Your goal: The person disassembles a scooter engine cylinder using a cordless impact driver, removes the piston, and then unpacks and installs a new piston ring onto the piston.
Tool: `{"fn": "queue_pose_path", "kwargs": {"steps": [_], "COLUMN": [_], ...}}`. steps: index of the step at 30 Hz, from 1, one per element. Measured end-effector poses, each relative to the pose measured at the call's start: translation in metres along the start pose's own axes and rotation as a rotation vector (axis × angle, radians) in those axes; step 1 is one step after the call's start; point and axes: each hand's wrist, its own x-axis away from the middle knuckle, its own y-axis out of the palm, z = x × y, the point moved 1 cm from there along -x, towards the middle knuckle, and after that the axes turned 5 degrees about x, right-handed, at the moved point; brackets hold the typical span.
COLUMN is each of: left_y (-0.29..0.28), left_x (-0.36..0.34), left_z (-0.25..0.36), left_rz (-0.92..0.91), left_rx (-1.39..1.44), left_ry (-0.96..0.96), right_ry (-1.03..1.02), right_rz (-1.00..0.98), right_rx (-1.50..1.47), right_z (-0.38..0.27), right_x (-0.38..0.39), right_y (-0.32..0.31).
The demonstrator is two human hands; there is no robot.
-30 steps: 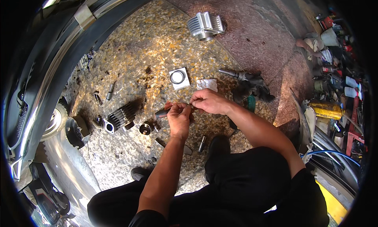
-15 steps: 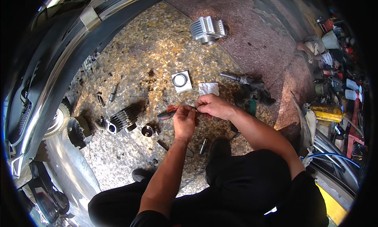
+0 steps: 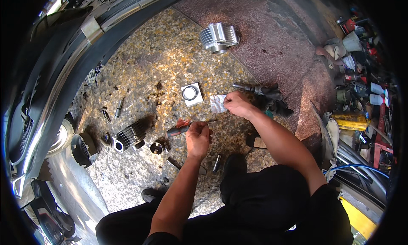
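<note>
A red-handled screwdriver point(image 3: 183, 126) is clasped in the left hand point(image 3: 198, 136), whose grip is closed around the shaft just behind the handle; the red handle juts out to the left of the fist, low over the speckled floor point(image 3: 140, 66). The right hand point(image 3: 236, 103) is held further away and to the right, its fingers curled shut on the edge of a small silvery foil packet point(image 3: 219, 103), which lies on the floor touching that hand. The two hands are kept apart, the packet lying up and to the right of the screwdriver.

Just left of the packet a white square card bearing a metal ring point(image 3: 191, 94) is laid flat. Further left, near the screwdriver's handle, a dark finned cylinder point(image 3: 128, 136) is seen on its side, with a small round metal part point(image 3: 156, 147) beside it. A bright finned cylinder point(image 3: 218, 38) is placed well apart at the far side of the floor. Behind the right hand a dark power tool point(image 3: 265, 94) is lying. A small metal pin point(image 3: 217, 163) is seen below the left wrist.
</note>
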Motion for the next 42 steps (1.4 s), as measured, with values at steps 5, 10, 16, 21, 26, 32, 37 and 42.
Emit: {"fn": "queue_pose_path", "kwargs": {"steps": [5,10,16,21,26,32,37,42], "left_y": [-0.003,-0.001,-0.006,-0.019,-0.034,-0.041,-0.029,-0.001], "left_x": [-0.002,-0.002,0.001,0.004,0.001,-0.001,0.011,0.017], "left_z": [0.002,0.006,0.017,0.025,0.019,0.024,0.057,0.108], "left_rz": [0.005,0.000,0.020,0.082,0.107,0.101,0.097,-0.032], "left_rx": [-0.065,-0.022,0.037,0.037,0.042,-0.049,0.029,-0.282], "left_ry": [0.001,0.043,0.043,0.063,0.135,0.224,0.130,0.544], "right_ry": [0.035,0.102,0.023,0.068,0.094,0.036,-0.380,-0.727], "right_rz": [0.115,0.305,0.544,0.542,0.554,0.561,0.494,0.136], "right_rx": [-0.050,-0.172,0.074,0.206,0.322,0.238,0.076,-0.275], "right_z": [-0.008,-0.038,-0.093,-0.123,-0.122,-0.114,-0.100,-0.112], "right_x": [-0.006,-0.026,-0.062,-0.093,-0.109,-0.105,-0.048,0.024], "right_y": [-0.025,-0.098,-0.154,-0.148,-0.138,-0.143,-0.147,-0.150]}}
